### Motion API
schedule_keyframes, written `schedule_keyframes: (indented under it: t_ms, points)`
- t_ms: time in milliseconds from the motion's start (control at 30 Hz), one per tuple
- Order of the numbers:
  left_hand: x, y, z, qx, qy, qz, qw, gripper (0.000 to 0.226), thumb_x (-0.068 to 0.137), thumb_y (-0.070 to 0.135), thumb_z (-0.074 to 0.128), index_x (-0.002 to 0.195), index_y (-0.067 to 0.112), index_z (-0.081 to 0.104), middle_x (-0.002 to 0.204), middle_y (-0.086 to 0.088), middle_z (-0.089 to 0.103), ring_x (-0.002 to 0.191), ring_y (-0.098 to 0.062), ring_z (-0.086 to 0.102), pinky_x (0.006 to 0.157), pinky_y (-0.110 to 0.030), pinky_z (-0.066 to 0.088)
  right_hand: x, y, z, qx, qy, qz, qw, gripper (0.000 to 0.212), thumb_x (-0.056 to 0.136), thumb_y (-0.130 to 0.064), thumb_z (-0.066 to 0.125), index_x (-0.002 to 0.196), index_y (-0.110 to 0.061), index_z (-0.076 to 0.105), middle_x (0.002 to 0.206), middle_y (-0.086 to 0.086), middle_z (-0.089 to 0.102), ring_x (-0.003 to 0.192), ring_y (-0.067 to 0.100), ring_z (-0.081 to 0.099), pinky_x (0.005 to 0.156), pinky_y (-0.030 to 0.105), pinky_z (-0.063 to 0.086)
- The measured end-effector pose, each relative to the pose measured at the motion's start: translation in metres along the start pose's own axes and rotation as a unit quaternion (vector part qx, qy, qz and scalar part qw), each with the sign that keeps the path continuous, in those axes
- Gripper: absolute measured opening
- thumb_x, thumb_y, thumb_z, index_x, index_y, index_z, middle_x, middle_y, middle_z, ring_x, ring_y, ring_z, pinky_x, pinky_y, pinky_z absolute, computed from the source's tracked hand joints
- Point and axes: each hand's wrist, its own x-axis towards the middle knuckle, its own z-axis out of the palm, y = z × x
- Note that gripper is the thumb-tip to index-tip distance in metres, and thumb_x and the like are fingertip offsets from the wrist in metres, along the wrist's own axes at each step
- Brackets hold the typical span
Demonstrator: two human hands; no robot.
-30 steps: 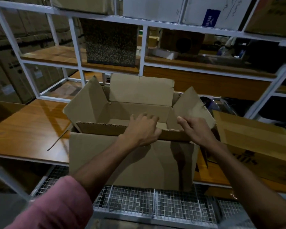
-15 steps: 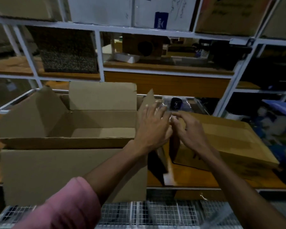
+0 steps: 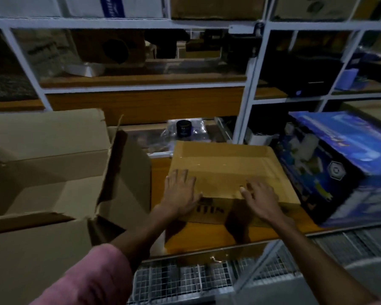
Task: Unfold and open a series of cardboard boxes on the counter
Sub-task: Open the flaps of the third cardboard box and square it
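Observation:
A closed brown cardboard box (image 3: 227,166) with tape across its top lies on the wooden counter (image 3: 209,237) in the middle. My left hand (image 3: 180,192) lies flat on its near left corner, fingers straight. My right hand (image 3: 259,198) rests on the top near the front edge, fingers spread and slightly bent. To the left stands a large opened cardboard box (image 3: 53,172) with its flaps raised.
A blue printed box (image 3: 343,164) sits right of the closed box, touching or nearly so. A small black jar (image 3: 183,128) on plastic wrap stands behind. White metal shelving (image 3: 249,93) with goods fills the back. A wire mesh rack (image 3: 185,280) lies below the counter edge.
My view has swung right. Both hands have left the opened box's right flap and now lie on top of the closed taped box.

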Motion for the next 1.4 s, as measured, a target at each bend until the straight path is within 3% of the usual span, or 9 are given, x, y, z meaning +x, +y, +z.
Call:
schedule_keyframes:
  t_ms: [133, 333, 500, 633, 800, 933, 1133, 1300, 1400]
  points:
    - [0.038, -0.005, 0.019, 0.001, -0.029, -0.041, 0.999, 0.069, 0.099, 0.063, 0.032, 0.155, 0.024, 0.021, 0.167, -0.009, 0.006, 0.152, -0.041, -0.001, 0.122, -0.062, 0.008, 0.015, 0.028, 0.004, -0.052, -0.055, 0.057, 0.996, 0.067, 0.098, -0.066, 0.019, 0.152, -0.028, 0.029, 0.164, 0.000, 0.018, 0.148, 0.036, 0.012, 0.116, 0.056, 0.014]
    - [0.105, -0.016, 0.044, -0.019, -0.055, -0.087, 0.994, 0.076, 0.098, 0.070, 0.024, 0.160, 0.029, 0.007, 0.169, -0.007, -0.007, 0.151, -0.045, -0.010, 0.122, -0.062, 0.002, 0.069, 0.059, 0.009, -0.113, -0.064, 0.076, 0.989, 0.070, 0.092, -0.076, 0.013, 0.154, -0.042, 0.016, 0.166, -0.010, 0.003, 0.150, 0.041, 0.000, 0.114, 0.067, 0.007]
    - [0.172, -0.036, 0.062, -0.015, -0.029, -0.116, 0.993, 0.078, 0.093, 0.076, 0.018, 0.160, 0.035, 0.008, 0.170, -0.004, -0.004, 0.150, -0.051, -0.008, 0.118, -0.067, 0.005, 0.125, 0.071, 0.002, -0.108, -0.044, 0.091, 0.989, 0.071, 0.089, -0.081, 0.012, 0.152, -0.049, 0.010, 0.167, -0.009, -0.002, 0.149, 0.045, -0.009, 0.112, 0.071, -0.004]
    - [0.219, -0.049, 0.058, -0.021, -0.047, -0.154, 0.987, 0.080, 0.091, 0.080, 0.022, 0.159, 0.041, 0.005, 0.170, 0.001, -0.008, 0.149, -0.052, -0.001, 0.117, -0.066, 0.011, 0.170, 0.080, -0.004, -0.091, -0.065, 0.110, 0.988, 0.080, 0.083, -0.087, 0.015, 0.153, -0.049, 0.006, 0.167, -0.012, -0.007, 0.148, 0.049, -0.009, 0.112, 0.074, 0.006]
    - [0.249, -0.063, 0.050, -0.053, -0.089, -0.160, 0.982, 0.088, 0.086, 0.085, 0.027, 0.158, 0.044, -0.004, 0.167, 0.007, -0.019, 0.148, -0.051, 0.005, 0.115, -0.065, 0.021, 0.208, 0.087, -0.006, -0.082, -0.054, 0.087, 0.991, 0.083, 0.081, -0.089, 0.023, 0.151, -0.047, 0.009, 0.166, -0.013, -0.005, 0.145, 0.054, 0.009, 0.110, 0.071, 0.021]
    - [0.256, -0.068, 0.050, -0.063, -0.082, -0.166, 0.981, 0.091, 0.083, 0.087, 0.030, 0.158, 0.045, 0.000, 0.168, 0.010, -0.015, 0.147, -0.051, 0.010, 0.113, -0.066, 0.027, 0.219, 0.087, -0.004, -0.064, -0.045, 0.081, 0.994, 0.083, 0.080, -0.088, 0.032, 0.151, -0.048, 0.012, 0.166, -0.012, -0.003, 0.143, 0.054, 0.011, 0.108, 0.071, 0.024]
    - [0.245, -0.069, 0.046, -0.087, -0.004, -0.167, 0.982, 0.091, 0.079, 0.089, 0.029, 0.155, 0.040, 0.017, 0.167, 0.008, 0.000, 0.142, -0.050, 0.023, 0.105, -0.067, 0.035, 0.212, 0.083, -0.012, 0.006, 0.011, 0.075, 0.997, 0.085, 0.076, -0.088, 0.044, 0.149, -0.048, 0.022, 0.164, -0.018, 0.005, 0.146, 0.044, 0.015, 0.110, 0.067, 0.024]
    - [0.223, -0.062, 0.018, -0.123, 0.178, -0.113, 0.970, 0.088, 0.086, 0.076, 0.046, 0.157, 0.031, 0.020, 0.167, 0.000, 0.002, 0.144, -0.049, 0.023, 0.106, -0.068, 0.032, 0.195, 0.082, -0.031, 0.066, 0.121, 0.004, 0.990, 0.085, 0.075, -0.073, 0.065, 0.147, -0.044, 0.029, 0.163, -0.017, 0.006, 0.146, 0.037, 0.020, 0.109, 0.065, 0.034]
    - [0.202, -0.052, 0.001, -0.169, 0.267, -0.082, 0.945, 0.096, 0.087, 0.064, 0.063, 0.160, 0.029, 0.011, 0.168, -0.007, 0.001, 0.149, -0.041, 0.013, 0.112, -0.065, 0.023, 0.182, 0.080, -0.042, 0.081, 0.204, -0.045, 0.975, 0.092, 0.075, -0.063, 0.074, 0.151, -0.035, 0.030, 0.165, -0.006, 0.005, 0.149, 0.034, 0.014, 0.115, 0.060, 0.028]
